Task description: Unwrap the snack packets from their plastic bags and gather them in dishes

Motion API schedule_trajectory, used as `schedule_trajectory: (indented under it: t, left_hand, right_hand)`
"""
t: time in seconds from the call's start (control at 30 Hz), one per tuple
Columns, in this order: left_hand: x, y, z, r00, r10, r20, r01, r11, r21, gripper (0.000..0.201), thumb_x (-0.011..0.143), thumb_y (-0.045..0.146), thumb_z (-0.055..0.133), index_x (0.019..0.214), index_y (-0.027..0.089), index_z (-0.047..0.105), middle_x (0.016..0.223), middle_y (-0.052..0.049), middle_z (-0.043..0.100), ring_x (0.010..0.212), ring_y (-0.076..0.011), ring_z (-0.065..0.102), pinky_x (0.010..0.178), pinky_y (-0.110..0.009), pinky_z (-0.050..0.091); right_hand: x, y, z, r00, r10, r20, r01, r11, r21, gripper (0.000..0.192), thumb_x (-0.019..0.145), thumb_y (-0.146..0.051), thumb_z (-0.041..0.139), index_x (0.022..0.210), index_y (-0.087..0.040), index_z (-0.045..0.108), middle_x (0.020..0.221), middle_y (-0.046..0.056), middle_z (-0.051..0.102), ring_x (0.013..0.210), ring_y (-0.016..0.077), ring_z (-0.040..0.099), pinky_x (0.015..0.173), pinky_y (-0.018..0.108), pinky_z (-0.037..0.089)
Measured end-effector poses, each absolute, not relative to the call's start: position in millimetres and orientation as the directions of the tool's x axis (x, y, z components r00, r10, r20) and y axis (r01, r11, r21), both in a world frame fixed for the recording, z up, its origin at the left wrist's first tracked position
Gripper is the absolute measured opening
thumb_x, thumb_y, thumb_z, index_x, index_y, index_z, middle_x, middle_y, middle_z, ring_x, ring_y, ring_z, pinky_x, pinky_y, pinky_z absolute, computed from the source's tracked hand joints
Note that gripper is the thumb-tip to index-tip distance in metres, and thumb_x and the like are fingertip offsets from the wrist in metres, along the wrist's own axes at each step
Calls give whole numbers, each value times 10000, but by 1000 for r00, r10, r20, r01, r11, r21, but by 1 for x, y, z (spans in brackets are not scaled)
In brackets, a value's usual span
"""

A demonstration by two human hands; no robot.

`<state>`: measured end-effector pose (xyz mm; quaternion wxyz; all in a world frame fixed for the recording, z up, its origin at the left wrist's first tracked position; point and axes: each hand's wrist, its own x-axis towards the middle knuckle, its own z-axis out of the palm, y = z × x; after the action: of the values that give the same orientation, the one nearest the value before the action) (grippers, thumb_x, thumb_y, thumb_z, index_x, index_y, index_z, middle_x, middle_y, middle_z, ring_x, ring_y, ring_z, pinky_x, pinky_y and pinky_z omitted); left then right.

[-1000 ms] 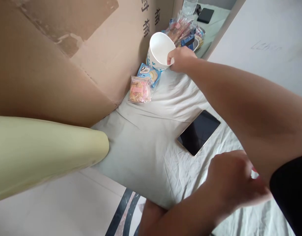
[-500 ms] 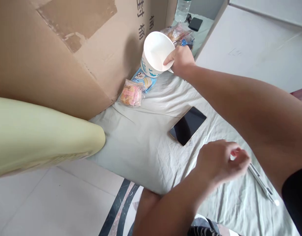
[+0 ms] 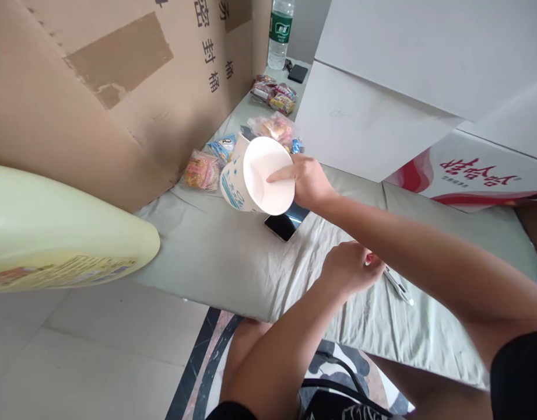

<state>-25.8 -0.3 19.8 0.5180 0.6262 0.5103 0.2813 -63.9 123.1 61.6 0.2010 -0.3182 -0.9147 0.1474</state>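
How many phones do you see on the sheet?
2. One phone lies just under the paper cup, partly hidden. A smaller dark one, probably a phone, lies far back beside the water bottle.

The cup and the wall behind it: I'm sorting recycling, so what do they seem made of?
The cup, held tilted in the right hand, looks like coated paper: matte white inside, blue print outside, thin rolled rim. The wall looks like plain brown corrugated cardboard: torn top layer, fold creases, black printed characters.

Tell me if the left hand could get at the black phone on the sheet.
Probably yes: the left hand sits close to the black phone, with only bare sheet between; the tilted white paper cup partly overhangs it.
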Motion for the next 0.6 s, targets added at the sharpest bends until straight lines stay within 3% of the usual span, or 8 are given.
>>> schedule_trajectory:
  t: [0.3,0.43,0.6]
  left_hand:
    - [-3,-5,15,368,925,-89,489,-111,865,248,923,317,470,726,217,582,848,-43,719,774,-215,653,643,-324,460]
    - [11,-4,16,383,919,-92,502,-123,856,200,905,303,498,785,218,634,933,-45,744,802,-210,663,664,-310,467]
    - [24,-1,18,373,927,-37,503,-169,848,246,914,296,513,687,215,562,769,-37,676,725,-196,622,644,-313,426]
  right_hand:
    - [61,99,67,-553,776,304,632,628,-453,248,789,-254,635,873,-204,863,919,86,727,866,268,699,753,397,570]
    - [119,93,66,-452,831,323,728,553,-405,286,804,-268,581,835,-204,858,900,90,744,845,264,702,737,395,577]
    - [187,76,67,-321,892,319,862,414,-293,316,827,-286,556,894,-226,859,956,90,769,904,288,698,782,421,586]
